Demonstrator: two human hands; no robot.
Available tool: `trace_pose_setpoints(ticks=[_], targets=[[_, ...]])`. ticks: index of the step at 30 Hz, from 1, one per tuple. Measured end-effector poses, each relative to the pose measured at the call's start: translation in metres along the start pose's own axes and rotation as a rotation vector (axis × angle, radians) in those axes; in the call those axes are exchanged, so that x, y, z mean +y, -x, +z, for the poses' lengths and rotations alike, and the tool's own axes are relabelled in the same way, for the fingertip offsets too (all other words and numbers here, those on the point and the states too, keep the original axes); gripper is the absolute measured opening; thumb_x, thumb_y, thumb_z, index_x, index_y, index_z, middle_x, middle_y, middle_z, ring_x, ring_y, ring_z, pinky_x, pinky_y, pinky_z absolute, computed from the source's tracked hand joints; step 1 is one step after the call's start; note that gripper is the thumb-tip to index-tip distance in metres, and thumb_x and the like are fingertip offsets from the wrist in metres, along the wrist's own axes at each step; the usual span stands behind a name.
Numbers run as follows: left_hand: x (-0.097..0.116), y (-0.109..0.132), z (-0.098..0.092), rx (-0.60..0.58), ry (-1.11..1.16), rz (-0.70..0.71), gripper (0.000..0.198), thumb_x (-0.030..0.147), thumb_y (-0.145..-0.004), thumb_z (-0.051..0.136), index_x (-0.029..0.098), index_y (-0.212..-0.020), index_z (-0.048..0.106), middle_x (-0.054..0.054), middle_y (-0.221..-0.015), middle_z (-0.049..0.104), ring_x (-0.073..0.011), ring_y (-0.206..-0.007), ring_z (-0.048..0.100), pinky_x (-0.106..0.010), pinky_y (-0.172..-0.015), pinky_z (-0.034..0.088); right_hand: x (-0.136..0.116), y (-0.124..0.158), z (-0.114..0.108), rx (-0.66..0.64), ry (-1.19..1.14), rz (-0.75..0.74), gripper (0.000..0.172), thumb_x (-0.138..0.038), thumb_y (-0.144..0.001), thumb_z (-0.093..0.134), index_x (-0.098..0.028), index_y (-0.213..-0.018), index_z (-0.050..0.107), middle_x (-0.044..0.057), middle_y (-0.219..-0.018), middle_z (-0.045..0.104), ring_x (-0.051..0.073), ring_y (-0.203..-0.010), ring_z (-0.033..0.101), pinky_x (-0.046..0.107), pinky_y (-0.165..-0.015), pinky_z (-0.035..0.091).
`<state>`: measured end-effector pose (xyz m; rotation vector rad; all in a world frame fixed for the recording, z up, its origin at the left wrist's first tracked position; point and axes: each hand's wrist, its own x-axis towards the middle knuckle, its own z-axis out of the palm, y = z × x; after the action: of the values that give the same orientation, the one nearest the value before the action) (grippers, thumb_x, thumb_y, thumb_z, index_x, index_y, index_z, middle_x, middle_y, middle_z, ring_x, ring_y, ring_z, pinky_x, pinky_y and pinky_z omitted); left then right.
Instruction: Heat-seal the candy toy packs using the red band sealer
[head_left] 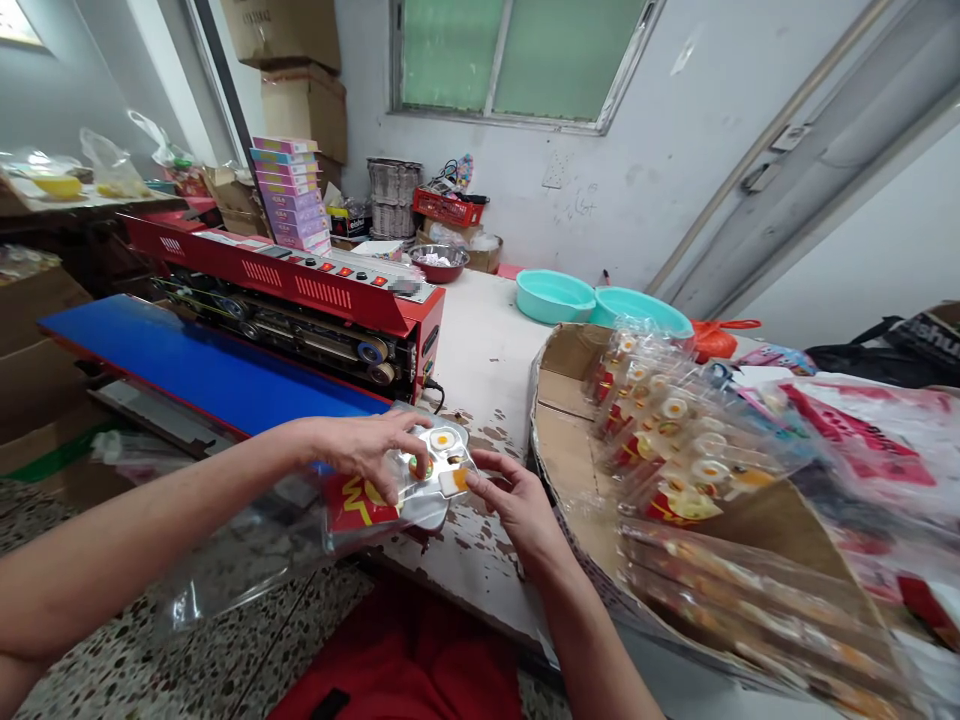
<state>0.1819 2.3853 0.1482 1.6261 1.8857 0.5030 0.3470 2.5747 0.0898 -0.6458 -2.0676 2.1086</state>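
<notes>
My left hand (369, 450) is closed over the top of a clear plastic candy packet (420, 480) that shows a fried-egg sweet and a red printed corner. My right hand (517, 505) pinches the same packet's right edge with thumb and fingers. The packet is held just above the white worktable's (487, 350) near edge, in front of the red sealing machine (300, 290) and its blue conveyor belt (202, 365). To the right, a cardboard box (570, 440) holds several filled packets of the same kind (675, 440).
Two turquoise basins (592, 298) stand at the back of the table, with a metal bowl (439, 262), a red basket (448, 207) and stacked colourful boxes (292, 190) behind the machine. Printed plastic bags (862, 440) lie at the right. Cardboard boxes are piled at far left and back.
</notes>
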Motion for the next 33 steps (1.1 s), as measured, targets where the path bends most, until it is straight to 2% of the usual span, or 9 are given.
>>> trace_pose_setpoints(ticks=[5,10,13,16,19,23,26,31,33], targets=[[-0.002,0.0,0.002,0.072,-0.078,-0.017,0.018,0.036,-0.076,0.068,0.028,-0.093,0.068,-0.001,-0.147,0.032,-0.0299,-0.136,0.026,-0.049,-0.111,0.025,-0.001,-0.002,0.001,-0.012,-0.015,-0.002,0.053,-0.046,-0.06,0.08,-0.016,-0.102,0.067,0.005,-0.088,0.067,0.01,-0.06,0.047,0.023,-0.052,0.033],[0.003,-0.001,0.004,0.035,-0.095,-0.021,0.032,0.046,-0.079,0.065,0.034,-0.109,0.064,-0.002,-0.15,0.027,-0.03,-0.138,0.023,-0.051,-0.111,0.024,-0.001,-0.005,0.0,-0.009,-0.005,-0.003,0.054,-0.047,-0.061,0.079,-0.017,-0.104,0.067,0.004,-0.084,0.068,0.011,-0.061,0.05,0.023,-0.052,0.033],[0.008,-0.005,0.009,0.045,-0.141,-0.007,0.026,0.048,-0.077,0.068,0.03,-0.094,0.067,0.0,-0.151,0.027,-0.0309,-0.139,0.021,-0.051,-0.111,0.022,-0.001,-0.007,0.001,0.001,-0.01,0.001,0.055,-0.046,-0.059,0.08,-0.016,-0.103,0.067,0.003,-0.082,0.067,0.01,-0.058,0.047,0.023,-0.052,0.032],[0.011,-0.008,0.011,0.08,-0.188,0.005,0.025,0.048,-0.076,0.068,0.025,-0.086,0.065,-0.001,-0.148,0.034,-0.0307,-0.138,0.024,-0.051,-0.11,0.024,-0.002,-0.007,0.001,-0.004,-0.018,0.008,0.054,-0.046,-0.059,0.08,-0.016,-0.103,0.067,0.004,-0.087,0.067,0.009,-0.058,0.046,0.023,-0.053,0.032],[0.009,-0.007,0.009,0.107,-0.238,0.005,0.028,0.051,-0.08,0.062,0.024,-0.086,0.065,-0.002,-0.147,0.035,-0.0304,-0.138,0.024,-0.05,-0.111,0.023,-0.001,-0.008,-0.001,-0.013,-0.016,0.012,0.055,-0.046,-0.06,0.08,-0.016,-0.105,0.067,0.004,-0.088,0.068,0.009,-0.06,0.046,0.023,-0.054,0.032],[0.005,-0.001,0.004,0.126,-0.286,-0.079,0.041,0.061,-0.084,0.05,0.023,-0.086,0.066,-0.003,-0.151,0.03,-0.0319,-0.141,0.016,-0.053,-0.112,0.02,0.001,-0.009,-0.003,-0.011,-0.003,0.022,0.057,-0.048,-0.061,0.079,-0.017,-0.107,0.066,0.003,-0.082,0.067,0.01,-0.059,0.045,0.023,-0.054,0.031],[0.006,0.002,0.003,0.11,-0.3,-0.118,0.044,0.064,-0.082,0.051,0.024,-0.087,0.068,-0.003,-0.152,0.028,-0.033,-0.142,0.013,-0.056,-0.112,0.018,0.002,-0.01,-0.003,-0.003,-0.008,0.024,0.058,-0.048,-0.059,0.08,-0.017,-0.106,0.066,0.002,-0.078,0.065,0.01,-0.058,0.045,0.023,-0.053,0.03],[0.015,-0.003,0.009,0.051,-0.255,-0.015,0.035,0.058,-0.083,0.055,0.027,-0.089,0.069,0.003,-0.154,0.023,-0.0327,-0.143,0.01,-0.054,-0.114,0.016,0.001,-0.012,0.0,-0.003,-0.037,0.031,0.059,-0.048,-0.058,0.08,-0.016,-0.105,0.065,0.002,-0.076,0.065,0.009,-0.055,0.043,0.023,-0.052,0.029],[0.018,-0.005,0.011,0.05,-0.265,-0.013,0.036,0.058,-0.083,0.053,0.027,-0.087,0.069,0.003,-0.154,0.023,-0.0338,-0.143,0.01,-0.055,-0.114,0.015,0.0,-0.011,-0.001,-0.006,-0.042,0.022,0.057,-0.047,-0.059,0.08,-0.016,-0.105,0.066,0.002,-0.078,0.065,0.009,-0.055,0.043,0.023,-0.052,0.03]])
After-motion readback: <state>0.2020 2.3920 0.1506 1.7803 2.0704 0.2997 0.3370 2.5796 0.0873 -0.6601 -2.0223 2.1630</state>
